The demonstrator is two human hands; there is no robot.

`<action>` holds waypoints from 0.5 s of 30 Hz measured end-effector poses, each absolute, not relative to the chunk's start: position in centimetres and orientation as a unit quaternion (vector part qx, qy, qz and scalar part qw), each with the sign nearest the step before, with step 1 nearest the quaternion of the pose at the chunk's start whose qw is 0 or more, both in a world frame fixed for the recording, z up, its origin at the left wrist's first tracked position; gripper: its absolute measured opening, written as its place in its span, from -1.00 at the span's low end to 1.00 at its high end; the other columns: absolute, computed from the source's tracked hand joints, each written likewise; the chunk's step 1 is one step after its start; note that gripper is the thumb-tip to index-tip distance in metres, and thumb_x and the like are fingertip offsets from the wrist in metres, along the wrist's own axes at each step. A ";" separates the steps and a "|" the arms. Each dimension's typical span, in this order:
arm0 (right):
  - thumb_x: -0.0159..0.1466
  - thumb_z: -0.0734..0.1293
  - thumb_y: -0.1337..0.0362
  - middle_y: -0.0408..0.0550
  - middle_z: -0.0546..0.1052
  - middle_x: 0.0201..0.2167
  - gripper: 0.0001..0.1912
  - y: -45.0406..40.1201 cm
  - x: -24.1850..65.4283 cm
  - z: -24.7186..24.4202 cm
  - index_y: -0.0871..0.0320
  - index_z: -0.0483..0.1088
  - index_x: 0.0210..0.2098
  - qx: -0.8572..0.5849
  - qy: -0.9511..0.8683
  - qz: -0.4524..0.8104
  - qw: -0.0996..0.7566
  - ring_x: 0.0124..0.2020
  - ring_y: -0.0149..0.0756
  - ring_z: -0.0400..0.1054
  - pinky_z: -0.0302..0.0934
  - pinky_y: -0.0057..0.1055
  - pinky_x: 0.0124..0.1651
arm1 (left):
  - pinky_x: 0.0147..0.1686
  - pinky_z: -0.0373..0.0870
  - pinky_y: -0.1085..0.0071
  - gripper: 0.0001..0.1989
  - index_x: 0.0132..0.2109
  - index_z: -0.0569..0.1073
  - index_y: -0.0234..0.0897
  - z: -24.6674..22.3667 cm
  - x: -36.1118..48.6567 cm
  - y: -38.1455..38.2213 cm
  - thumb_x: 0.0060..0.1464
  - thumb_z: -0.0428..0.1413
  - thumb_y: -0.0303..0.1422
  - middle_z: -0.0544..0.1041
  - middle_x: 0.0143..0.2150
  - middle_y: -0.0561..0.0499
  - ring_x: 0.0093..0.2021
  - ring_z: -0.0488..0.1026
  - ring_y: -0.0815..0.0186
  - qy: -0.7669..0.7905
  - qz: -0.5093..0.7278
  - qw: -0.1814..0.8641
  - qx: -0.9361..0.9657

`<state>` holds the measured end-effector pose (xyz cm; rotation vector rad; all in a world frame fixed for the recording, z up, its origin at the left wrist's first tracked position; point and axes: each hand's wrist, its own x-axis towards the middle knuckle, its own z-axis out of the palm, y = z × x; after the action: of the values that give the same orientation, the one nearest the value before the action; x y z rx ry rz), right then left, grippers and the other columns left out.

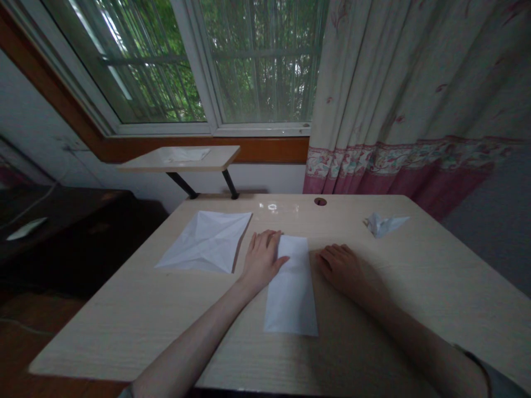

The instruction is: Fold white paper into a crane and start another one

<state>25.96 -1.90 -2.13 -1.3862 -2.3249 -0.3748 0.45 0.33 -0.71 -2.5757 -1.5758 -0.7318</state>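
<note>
A folded white paper, a long upright rectangle, lies flat on the desk in front of me. My left hand rests along its upper left edge, fingers stretched out and thumb lying on the sheet. Just beyond the paper's right edge, my right hand sits on the desk with its fingers curled in; nothing shows in it. To the left lies another white sheet, opened out and marked with crossing creases. A small folded paper piece, pointed at its right end, stands at the far right.
The light wood desk has a cable hole near its back edge. A raised shelf on black legs holds some white paper. Behind are a window and a curtain; a dark surface lies left of the desk.
</note>
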 end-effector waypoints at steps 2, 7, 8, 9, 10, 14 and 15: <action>0.37 0.18 0.36 0.01 0.58 -0.36 -0.74 -1.9 25.9 -2.1 0.15 0.47 -0.36 -0.486 -0.840 -0.133 0.201 -0.28 -0.17 0.43 0.17 -0.22 -0.11 | 0.31 0.07 -0.09 -0.36 0.28 0.23 -0.25 -0.7 0.2 0.5 0.14 0.25 -0.21 0.37 0.19 -0.22 0.24 0.29 -0.02 -0.508 -0.245 0.020 -0.826; 0.38 0.20 0.35 0.01 0.59 -0.25 -0.78 -2.0 25.7 -2.0 0.15 0.50 -0.23 -0.445 -0.866 -0.100 0.206 -0.18 -0.16 0.43 0.22 -0.19 -0.03 | 0.15 0.33 -0.01 -0.34 0.28 0.22 -0.21 -0.5 0.0 0.6 0.10 0.28 -0.28 0.36 0.19 -0.21 0.18 0.32 -0.03 -0.503 -0.275 0.010 -0.819; 0.38 0.20 0.35 0.01 0.60 -0.23 -0.78 -2.0 25.6 -1.9 0.14 0.50 -0.20 -0.437 -0.871 -0.087 0.209 -0.17 -0.17 0.43 0.23 -0.19 -0.02 | 0.12 0.36 0.01 -0.33 0.28 0.22 -0.20 -0.5 0.0 0.6 0.09 0.28 -0.29 0.36 0.19 -0.21 0.17 0.33 -0.03 -0.501 -0.282 0.009 -0.818; 0.39 0.20 0.35 0.00 0.60 -0.20 -0.77 -2.0 25.6 -1.9 0.14 0.50 -0.17 -0.428 -0.875 -0.075 0.213 -0.17 -0.18 0.43 0.25 -0.19 -0.01 | 0.11 0.37 0.03 -0.33 0.28 0.22 -0.19 -0.5 0.0 0.6 0.08 0.29 -0.31 0.35 0.19 -0.20 0.16 0.33 -0.02 -0.499 -0.289 0.007 -0.817; 0.39 0.20 0.34 -0.01 0.60 -0.18 -0.77 -2.1 25.5 -1.8 0.13 0.50 -0.14 -0.418 -0.880 -0.063 0.216 -0.16 -0.19 0.44 0.26 -0.19 0.00 | 0.11 0.38 0.04 -0.32 0.29 0.21 -0.18 -0.6 0.0 0.6 0.08 0.28 -0.33 0.35 0.19 -0.19 0.15 0.34 -0.01 -0.497 -0.297 0.003 -0.815; 0.40 0.21 0.32 -0.02 0.59 -0.05 -0.74 -2.4 25.5 -1.5 0.12 0.49 -0.01 -0.377 -0.902 -0.018 0.212 -0.05 -0.21 0.43 0.27 -0.19 0.08 | 0.09 0.42 0.11 -0.35 0.30 0.19 -0.14 -0.9 0.0 0.6 0.11 0.23 -0.40 0.29 0.23 -0.14 0.13 0.38 0.07 -0.499 -0.331 -0.040 -0.800; 0.39 0.22 0.32 -0.02 0.58 -0.02 -0.73 -2.4 25.5 -1.4 0.11 0.48 0.01 -0.370 -0.906 -0.008 0.206 -0.02 -0.21 0.43 0.26 -0.18 0.11 | 0.09 0.43 0.12 -0.37 0.30 0.19 -0.14 -0.9 0.0 0.6 0.12 0.21 -0.40 0.28 0.24 -0.13 0.13 0.38 0.08 -0.501 -0.338 -0.055 -0.795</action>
<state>25.47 -2.42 -1.42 -1.0320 -2.5228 -0.0233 -0.01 0.57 -0.87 -2.5897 -1.6309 -1.1007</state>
